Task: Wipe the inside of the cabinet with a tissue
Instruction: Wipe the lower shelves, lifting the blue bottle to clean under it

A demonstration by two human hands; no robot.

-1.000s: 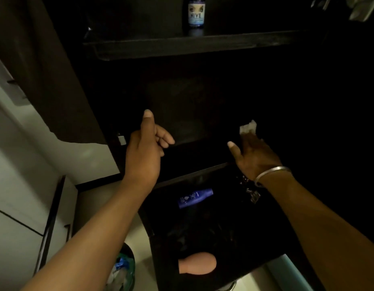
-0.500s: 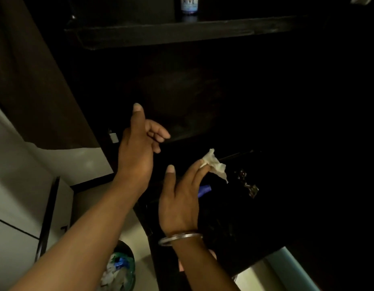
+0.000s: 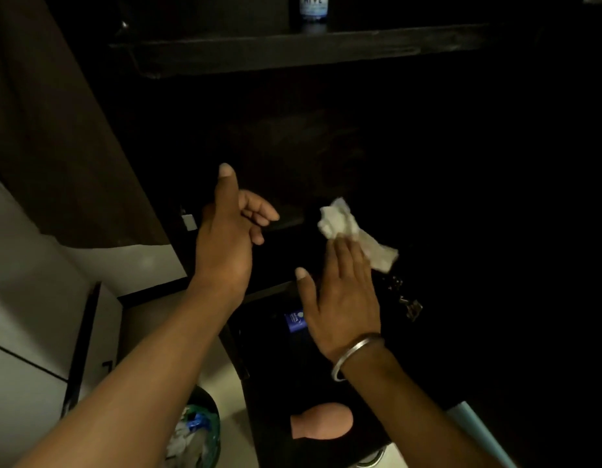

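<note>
Right hand [image 3: 340, 298] presses the tissue [image 3: 353, 231] with flat fingers at centre frame, probably against the dark cabinet [image 3: 292, 52] shelf; unpinched, it could slip free. Left hand [image 3: 225, 241] hangs loosely curled, empty.

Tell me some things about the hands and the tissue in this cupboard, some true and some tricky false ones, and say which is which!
1. The right hand has the white tissue at its fingertips. True.
2. The left hand is holding the tissue too. False: it holds nothing, thumb up and fingers loosely curled.
3. A metal bangle sits on the right wrist. True.
4. The bottle with blue lettering lies on the floor. False: it stands on the dark upper shelf.
5. A bin with rubbish in it shows below the left arm. True.
</note>
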